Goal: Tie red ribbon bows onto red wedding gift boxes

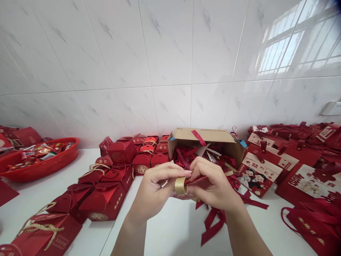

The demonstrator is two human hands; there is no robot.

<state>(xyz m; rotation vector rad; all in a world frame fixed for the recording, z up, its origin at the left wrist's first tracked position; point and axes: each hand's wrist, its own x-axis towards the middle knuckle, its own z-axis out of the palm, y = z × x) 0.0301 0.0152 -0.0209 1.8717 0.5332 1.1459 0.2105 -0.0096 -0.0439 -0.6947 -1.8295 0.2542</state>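
Above the white table, my left hand (151, 186) and my right hand (217, 181) are close together, fingers closed on a small red gift bag or box. Little of this red paper piece (200, 182) shows between the fingers, so its exact kind is unclear. A loop of gold ribbon (180, 186) curls out beside my left fingertips, against the red piece. Right behind my hands, an open cardboard box (213, 136) lies with its mouth toward me, full of dark red ribbons (183, 156). Several cut red ribbons (213, 225) trail onto the table below my right hand.
Red candy boxes (102, 201), some tied with straw-coloured cord, stand in rows at the left. Beyond them is a red basin (50, 160) of wrapped sweets. Red gift bags (258, 176) crowd the right side. A tiled wall (170, 64) rises behind.
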